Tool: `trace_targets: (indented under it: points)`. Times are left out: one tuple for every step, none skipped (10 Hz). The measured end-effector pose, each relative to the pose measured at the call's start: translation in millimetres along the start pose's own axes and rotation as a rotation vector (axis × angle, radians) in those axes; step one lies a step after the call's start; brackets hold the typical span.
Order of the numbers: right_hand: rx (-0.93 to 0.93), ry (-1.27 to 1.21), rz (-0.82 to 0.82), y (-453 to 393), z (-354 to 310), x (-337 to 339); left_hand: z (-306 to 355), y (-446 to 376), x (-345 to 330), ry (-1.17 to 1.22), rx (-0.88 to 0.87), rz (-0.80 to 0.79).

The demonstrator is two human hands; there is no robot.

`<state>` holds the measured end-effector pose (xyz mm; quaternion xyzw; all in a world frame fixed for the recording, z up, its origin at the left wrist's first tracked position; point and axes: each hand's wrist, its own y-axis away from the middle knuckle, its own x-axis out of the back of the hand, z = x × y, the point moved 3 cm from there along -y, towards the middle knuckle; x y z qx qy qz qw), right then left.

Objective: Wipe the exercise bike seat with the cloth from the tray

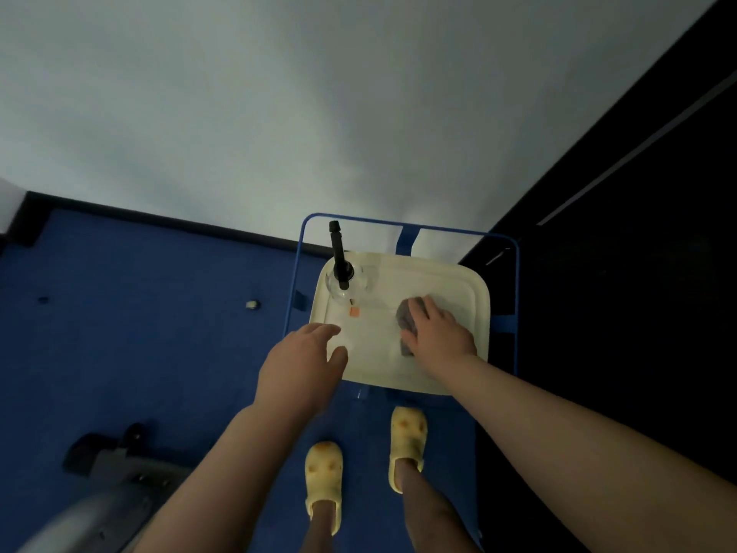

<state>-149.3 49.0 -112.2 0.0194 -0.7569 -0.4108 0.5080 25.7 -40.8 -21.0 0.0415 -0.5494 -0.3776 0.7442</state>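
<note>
A cream-coloured square plastic tray (480, 297) with rounded corners sits on a stand of thin blue metal tubing (517, 305) that rises above the tray's far edge and runs just outside its right edge. The crumpled grey cloth (406, 315) lies toward the tray's right side, and the right hand (438, 331) rests palm-down on it, fingers curled over the fabric; whether they have closed on it I cannot tell. The left hand (299, 363) hovers over the near left corner, fingers loosely spread, holding nothing. A clear round-bodied spray bottle with a black nozzle (346, 279) stands in the far left corner, a small orange tag (354, 311) beside it. The middle of the tray is bare. Left of the stand the blue carpeted floor (159, 313) lies open.
</note>
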Motion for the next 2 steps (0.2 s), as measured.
trace_targets:
  points:
    - [-0.029,-0.015,0.023,20,2,29,16,1,27,-0.019,-0.063,0.023]
    - [-0.05,-0.001,0.133,46,0,70,37,6,66,0.0,-0.144,0.101]
